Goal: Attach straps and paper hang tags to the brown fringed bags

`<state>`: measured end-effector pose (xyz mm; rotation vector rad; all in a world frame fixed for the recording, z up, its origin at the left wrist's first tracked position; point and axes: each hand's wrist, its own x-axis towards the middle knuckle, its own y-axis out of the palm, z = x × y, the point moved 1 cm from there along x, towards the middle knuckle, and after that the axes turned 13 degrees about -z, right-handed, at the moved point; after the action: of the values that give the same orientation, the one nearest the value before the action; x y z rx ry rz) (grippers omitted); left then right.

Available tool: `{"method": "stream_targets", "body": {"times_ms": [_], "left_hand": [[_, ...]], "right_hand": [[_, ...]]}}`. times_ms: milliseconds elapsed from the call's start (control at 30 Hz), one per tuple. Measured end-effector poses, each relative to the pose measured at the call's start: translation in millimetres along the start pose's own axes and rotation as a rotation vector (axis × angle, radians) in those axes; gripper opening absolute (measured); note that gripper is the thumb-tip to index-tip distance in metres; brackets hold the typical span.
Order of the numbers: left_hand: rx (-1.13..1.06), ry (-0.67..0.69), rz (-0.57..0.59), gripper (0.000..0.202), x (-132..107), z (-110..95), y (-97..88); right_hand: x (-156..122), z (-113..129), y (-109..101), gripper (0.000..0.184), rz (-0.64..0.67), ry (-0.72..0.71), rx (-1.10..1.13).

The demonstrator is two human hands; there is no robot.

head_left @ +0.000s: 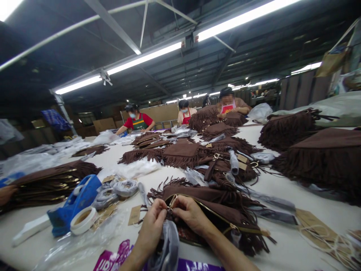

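Note:
A brown fringed bag point(208, 201) lies in front of me with its gold zipper open along the near side. At the bag's left end, my left hand point(153, 222) and my right hand point(191, 215) meet, both with thumb and fingers pinched. Between the fingertips is a small metal clasp point(169, 208), partly covered by them. A plastic-wrapped strap point(169, 244) hangs down below my left hand. The zipper pull point(233, 226) rests toward the right end of the opening. Just left of my hands lies a cardboard tag point(134, 215).
A blue tape dispenser point(66, 210) and a white tape roll point(84, 221) stand at left, near a stack of brown bags point(50, 180) touched by another person's hand point(6, 195). More fringed bags point(180, 152) cover the middle; a pile point(327, 158) sits right. Co-workers point(139, 122) are across the table.

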<state>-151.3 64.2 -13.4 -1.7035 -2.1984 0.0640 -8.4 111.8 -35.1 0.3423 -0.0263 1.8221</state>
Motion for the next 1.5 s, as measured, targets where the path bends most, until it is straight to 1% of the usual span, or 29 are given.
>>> {"method": "stream_targets", "body": {"times_ms": [67, 167, 400, 567, 733, 900, 1000, 1067, 1133, 1200, 1267, 1300, 1333, 1400, 1433, 1500], "left_hand": [[0.154, 0.105, -0.041, 0.011, -2.3, -8.7, -0.9], [0.271, 0.17, -0.044, 0.013, -4.6, -15.0, -1.1], [0.254, 0.205, -0.06, 0.013, -4.9, -6.7, -1.4], [0.245, 0.234, -0.017, 0.014, -3.7, 0.2, -1.1], [0.282, 0.276, -0.033, 0.013, 1.4, 7.0, -1.1], [0.401, 0.379, -0.044, 0.017, 6.7, 8.8, -3.2], [0.509, 0.444, -0.031, 0.017, 10.1, 0.8, -6.5], [0.562, 0.462, -0.057, 0.017, 12.6, -7.3, -9.2], [0.55, 0.443, -0.097, 0.017, 14.8, -14.4, -10.4], [0.454, 0.374, -0.105, 0.019, 17.0, -18.0, -8.4], [0.282, 0.245, -0.054, 0.021, 19.4, -17.2, -3.1], [0.176, 0.165, -0.013, 0.022, 20.9, -15.5, 0.4], [0.068, 0.082, 0.025, 0.024, 22.5, -13.2, 3.9], [-0.119, -0.056, 0.08, 0.031, 26.1, -8.3, 9.9], [-0.186, -0.101, 0.089, 0.035, 28.0, -6.1, 11.8], [-0.257, -0.151, 0.087, 0.039, 30.8, -2.1, 13.2]], "right_hand": [[1.1, -3.4, 0.0, 0.009, -0.011, 0.0, 0.006], [1.4, -6.4, -0.2, 0.01, -0.005, -0.004, 0.002], [0.1, -8.8, -0.1, 0.008, 0.003, -0.014, -0.043], [0.4, -8.8, -1.5, 0.009, 0.003, -0.062, -0.096], [0.8, -7.3, -2.3, 0.013, 0.013, -0.104, -0.164], [-2.1, 0.5, -3.3, 0.015, 0.033, -0.146, -0.307], [-7.4, 11.0, -6.4, 0.016, 0.049, -0.191, -0.443], [-11.4, 18.9, -9.0, 0.017, 0.049, -0.207, -0.526], [-14.7, 26.5, -11.6, 0.018, 0.034, -0.209, -0.595], [-16.6, 33.3, -13.8, 0.017, 0.022, -0.207, -0.645], [-16.9, 38.9, -15.2, 0.017, 0.023, -0.182, -0.662], [-16.5, 41.0, -15.5, 0.017, 0.031, -0.141, -0.642], [-15.7, 42.7, -15.7, 0.015, 0.039, -0.086, -0.595], [-13.8, 45.3, -15.1, 0.011, 0.054, 0.04, -0.416], [-12.7, 46.5, -14.4, 0.008, 0.061, 0.083, -0.305], [-10.8, 49.1, -12.5, 0.004, 0.086, 0.104, -0.098]]}}
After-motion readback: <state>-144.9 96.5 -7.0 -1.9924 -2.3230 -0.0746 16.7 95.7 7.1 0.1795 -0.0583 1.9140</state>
